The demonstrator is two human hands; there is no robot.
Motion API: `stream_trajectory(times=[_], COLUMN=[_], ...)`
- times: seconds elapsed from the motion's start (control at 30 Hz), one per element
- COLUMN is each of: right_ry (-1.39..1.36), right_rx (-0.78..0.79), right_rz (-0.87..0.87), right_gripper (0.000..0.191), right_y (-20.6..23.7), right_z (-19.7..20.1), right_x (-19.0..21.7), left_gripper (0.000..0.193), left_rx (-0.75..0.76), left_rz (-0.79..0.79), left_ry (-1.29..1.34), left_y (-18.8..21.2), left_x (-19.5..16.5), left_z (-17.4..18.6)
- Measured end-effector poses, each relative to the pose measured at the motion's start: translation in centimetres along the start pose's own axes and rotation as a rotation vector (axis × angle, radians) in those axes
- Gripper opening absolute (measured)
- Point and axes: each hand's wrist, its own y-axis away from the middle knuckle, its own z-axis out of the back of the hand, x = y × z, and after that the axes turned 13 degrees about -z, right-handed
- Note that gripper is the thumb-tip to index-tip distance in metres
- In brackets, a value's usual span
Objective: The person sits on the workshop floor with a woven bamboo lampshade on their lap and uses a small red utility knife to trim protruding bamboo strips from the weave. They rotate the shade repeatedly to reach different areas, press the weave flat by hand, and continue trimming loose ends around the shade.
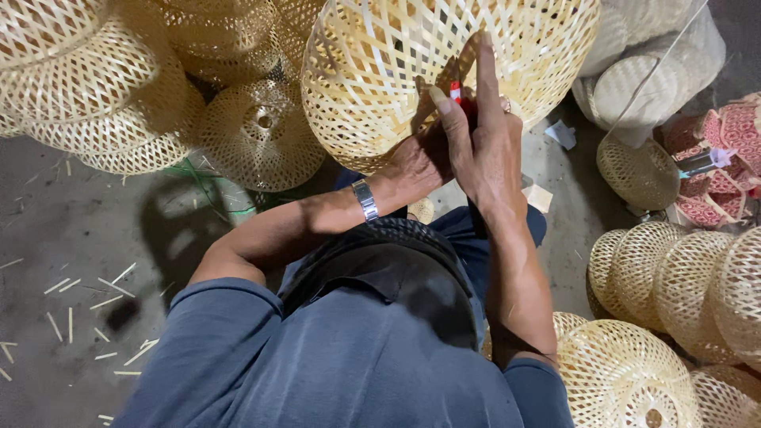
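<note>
Both hands meet at the lower side of a large openwork bamboo basket point(444, 71), round and pale, which is held up over the person's lap at the top middle of the view. The left hand point(420, 158), with a metal wristwatch point(365, 200) on its wrist, is closed around a small red-and-white tool point(456, 92) whose tip sits against the weave. The right hand point(487, 150) lies flat on the basket wall with the forefinger stretched up along a strip, steadying it; it grips nothing that can be seen. What the tool is cannot be told, since the fingers hide most of it.

The work in hand looks like finishing or trimming the weave at one spot. The next move, as I judge it, calls for a firm hold on the basket with the right hand while the tool works close to the fingertips, so care for the forefinger matters.

The floor point(79, 230) is bare grey concrete, strewn at the left edge with short bamboo slivers point(103, 297). More woven baskets are stacked at the top left corner point(119, 87), and others lie along the right edge point(682, 285) and at the bottom right point(626, 376). A few reddish woven pieces point(725, 158) sit at the far right edge, and scraps of paper point(561, 133) lie on the floor near them
</note>
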Motion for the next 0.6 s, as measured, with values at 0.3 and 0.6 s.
stream_trajectory(times=[0.3,0.6], right_ry=[0.008,0.318], right_rx=[-0.062,-0.196], right_rz=[0.082,0.101], right_gripper=[0.056,0.055], right_y=[0.0,-0.2], right_z=[-0.7,-2.9], right_x=[-0.4,-3.3], left_gripper=[0.044,0.046], left_rx=[-0.015,-0.119], left_rz=[0.025,0.015], left_ry=[0.077,0.009], left_y=[0.9,1.5], left_x=[-0.5,-0.4], left_z=[-1.0,-1.3])
